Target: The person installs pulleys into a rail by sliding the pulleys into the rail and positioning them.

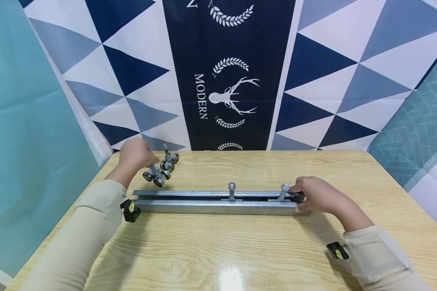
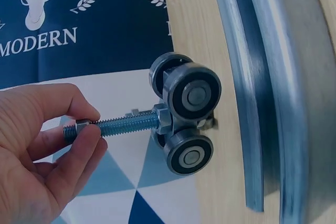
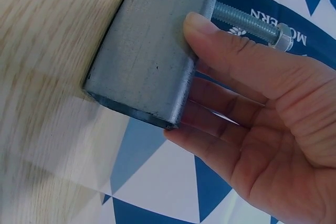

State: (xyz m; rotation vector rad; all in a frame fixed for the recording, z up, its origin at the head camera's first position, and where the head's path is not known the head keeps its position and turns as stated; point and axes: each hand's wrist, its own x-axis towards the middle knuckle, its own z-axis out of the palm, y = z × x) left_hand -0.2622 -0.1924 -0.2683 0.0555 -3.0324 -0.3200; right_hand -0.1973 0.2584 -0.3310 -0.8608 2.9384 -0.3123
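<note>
Currently, the left hand [image 1: 135,153] pinches a silver-and-black wheeled metal trolley [image 2: 184,107] near the left end of a long, crosswise silver metal channel [image 1: 211,208], whose right end the right hand [image 1: 319,195] grips.

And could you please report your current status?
Left grip pinching roller bolt. Right grip holding metal rail, right end. Two bolts protrude from rail. No visible obstruction, left end.

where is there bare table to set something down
Widest: the table in front of the metal rail, between the sleeves. Another lies behind the rail, from the standing trolley rightward. Crowded: left rear, where the left grip holds another trolley beside the standing one, and the rail's right end, held by the right grip.
</note>
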